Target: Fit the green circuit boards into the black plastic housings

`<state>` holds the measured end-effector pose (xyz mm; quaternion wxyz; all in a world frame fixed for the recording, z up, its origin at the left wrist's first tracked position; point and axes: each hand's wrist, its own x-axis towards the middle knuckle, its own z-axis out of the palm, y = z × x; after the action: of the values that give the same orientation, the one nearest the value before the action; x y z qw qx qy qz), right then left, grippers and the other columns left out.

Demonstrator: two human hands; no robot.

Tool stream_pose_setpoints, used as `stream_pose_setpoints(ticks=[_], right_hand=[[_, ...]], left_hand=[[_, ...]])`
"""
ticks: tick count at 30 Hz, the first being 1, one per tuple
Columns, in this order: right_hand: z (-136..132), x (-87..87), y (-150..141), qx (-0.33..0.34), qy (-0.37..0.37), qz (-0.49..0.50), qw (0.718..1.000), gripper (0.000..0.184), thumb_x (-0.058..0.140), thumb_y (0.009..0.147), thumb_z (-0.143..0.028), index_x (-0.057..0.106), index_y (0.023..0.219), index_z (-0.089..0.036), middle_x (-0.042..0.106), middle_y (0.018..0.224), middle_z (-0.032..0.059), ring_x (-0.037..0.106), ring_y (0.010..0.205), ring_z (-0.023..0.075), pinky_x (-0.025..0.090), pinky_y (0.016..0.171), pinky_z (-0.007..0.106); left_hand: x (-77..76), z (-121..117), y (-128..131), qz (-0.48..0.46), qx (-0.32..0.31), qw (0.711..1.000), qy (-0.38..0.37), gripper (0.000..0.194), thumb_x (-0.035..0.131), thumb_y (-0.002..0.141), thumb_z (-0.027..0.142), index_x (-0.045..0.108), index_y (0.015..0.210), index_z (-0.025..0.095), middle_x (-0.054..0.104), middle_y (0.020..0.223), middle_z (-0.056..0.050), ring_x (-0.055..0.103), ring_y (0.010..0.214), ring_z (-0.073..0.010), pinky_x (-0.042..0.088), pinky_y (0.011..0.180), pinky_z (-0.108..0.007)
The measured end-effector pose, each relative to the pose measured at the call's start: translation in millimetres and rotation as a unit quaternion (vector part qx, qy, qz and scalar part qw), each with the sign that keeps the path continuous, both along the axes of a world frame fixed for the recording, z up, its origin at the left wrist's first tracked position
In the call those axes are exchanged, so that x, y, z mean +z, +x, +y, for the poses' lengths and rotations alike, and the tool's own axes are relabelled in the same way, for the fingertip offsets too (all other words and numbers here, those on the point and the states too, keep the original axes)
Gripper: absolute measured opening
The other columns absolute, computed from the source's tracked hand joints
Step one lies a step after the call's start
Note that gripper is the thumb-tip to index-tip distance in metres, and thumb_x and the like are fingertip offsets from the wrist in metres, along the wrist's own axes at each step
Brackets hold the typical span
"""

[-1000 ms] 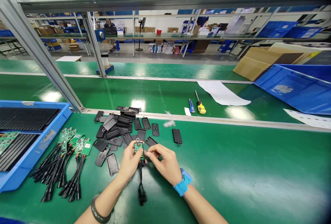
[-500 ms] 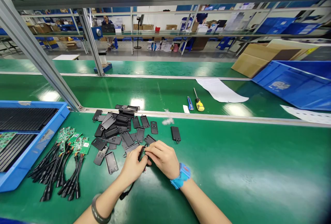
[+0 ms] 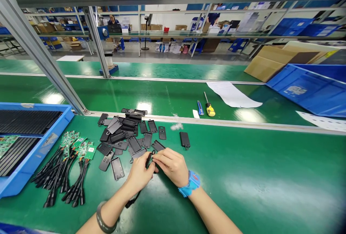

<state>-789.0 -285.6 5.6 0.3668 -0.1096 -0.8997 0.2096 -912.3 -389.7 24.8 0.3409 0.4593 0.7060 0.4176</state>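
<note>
At five o'clock from the heap of black cases (image 3: 133, 144), over the desk (image 3: 229, 176), my left fingers (image 3: 141, 163) clamp the small case (image 3: 147, 160) and my right fingers (image 3: 162, 159) pinch its edge, which should feel light and stiff, best held by its sides to spare the likely fragile board (image 3: 150, 161).

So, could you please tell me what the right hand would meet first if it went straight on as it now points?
Most likely the black case held in the left hand; the right hand seems right at its edge, though contact is hard to judge.
</note>
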Motion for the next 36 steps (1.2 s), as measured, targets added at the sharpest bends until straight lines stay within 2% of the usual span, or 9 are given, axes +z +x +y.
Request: stream_pose_setpoints(ticks=[12,18,21,23,25,27,29,32,36], right_hand=[[2,-3.8,-1,0.012,-0.045,0.015,0.999,0.014,0.054,0.092,-0.019,0.068,0.089,-0.019,0.066,0.083,0.0048,0.059,0.076,0.0155,0.049,0.068,0.027],[1,6.0,0,0.028,0.008,-0.112,0.993,0.019,0.043,0.095,-0.017,0.06,0.086,-0.017,0.06,0.082,0.007,0.054,0.079,0.0188,0.046,0.067,0.029],[14,12.8,-3,0.045,-0.026,-0.166,0.985,0.015,0.045,0.094,-0.017,0.055,0.083,-0.018,0.058,0.082,0.0048,0.055,0.08,0.0171,0.046,0.068,0.026],[38,15.5,-5,-0.013,-0.06,-0.207,0.976,0.012,0.048,0.093,-0.016,0.055,0.083,-0.018,0.059,0.083,0.0027,0.056,0.079,0.0146,0.047,0.071,0.024],[71,16.6,-6,-0.125,-0.068,-0.242,0.96,0.013,0.047,0.093,-0.014,0.056,0.084,-0.016,0.06,0.086,0.0043,0.058,0.081,0.0148,0.047,0.075,0.025],[105,16.9,-5,-0.213,-0.064,-0.261,0.939,0.014,0.045,0.094,-0.015,0.057,0.087,-0.013,0.06,0.089,0.0067,0.059,0.084,0.0169,0.048,0.078,0.031],[128,17.3,-6,-0.258,-0.063,-0.277,0.923,0.014,0.048,0.095,-0.019,0.058,0.091,-0.01,0.06,0.091,0.0063,0.059,0.085,0.0174,0.049,0.078,0.035],[135,16.6,-15,-0.283,-0.061,-0.3,0.909,0.018,0.054,0.093,-0.028,0.059,0.098,-0.012,0.06,0.098,0.0056,0.06,0.087,0.0172,0.051,0.078,0.037],[111,8.0,-42,-0.24,-0.067,-0.329,0.911,0.032,0.059,0.088,-0.042,0.061,0.097,-0.011,0.063,0.098,0.0124,0.062,0.087,0.0223,0.049,0.076,0.034]], left_hand=[[3.5,0,-1,0.003,-0.019,0.999,-0.031,0.009,0.044,0.082,0.02,0.052,0.086,0.021,0.068,0.068,0.003,0.058,0.045,-0.0139,0.043,0.05,-0.023],[-8.1,0,-1,-0.064,-0.017,0.997,-0.044,0.012,0.047,0.077,0.018,0.055,0.085,0.02,0.067,0.064,0.001,0.055,0.042,-0.013,0.041,0.045,-0.022],[-10.9,1,-8,-0.109,0.005,0.993,-0.05,0.017,0.046,0.081,0.027,0.054,0.092,0.018,0.066,0.066,-0.002,0.055,0.043,-0.0135,0.039,0.039,-0.021],[-7.6,-1,-15,-0.142,0.029,0.989,-0.045,0.028,0.044,0.084,0.035,0.051,0.104,0.016,0.066,0.073,-0.004,0.055,0.048,-0.0138,0.039,0.039,-0.02],[-0.5,-4,-20,-0.203,0.057,0.977,-0.024,0.037,0.047,0.086,0.042,0.048,0.112,0.015,0.065,0.078,-0.005,0.056,0.055,-0.0133,0.042,0.043,-0.02],[7.6,-11,-23,-0.288,0.08,0.954,-0.005,0.043,0.053,0.086,0.046,0.05,0.114,0.013,0.064,0.082,-0.007,0.056,0.063,-0.0127,0.044,0.05,-0.02],[13.2,-20,-23,-0.358,0.095,0.929,0.01,0.046,0.061,0.083,0.045,0.052,0.115,0.012,0.065,0.088,-0.009,0.055,0.07,-0.0126,0.045,0.058,-0.02],[13.7,-34,-19,-0.38,0.101,0.919,0.032,0.052,0.072,0.077,0.032,0.05,0.121,0.015,0.065,0.103,-0.01,0.056,0.085,-0.0131,0.046,0.073,-0.021],[7.8,-45,-14,-0.376,0.11,0.919,0.036,0.056,0.074,0.077,0.027,0.045,0.125,0.017,0.064,0.107,-0.01,0.059,0.091,-0.0163,0.047,0.083,-0.027]])
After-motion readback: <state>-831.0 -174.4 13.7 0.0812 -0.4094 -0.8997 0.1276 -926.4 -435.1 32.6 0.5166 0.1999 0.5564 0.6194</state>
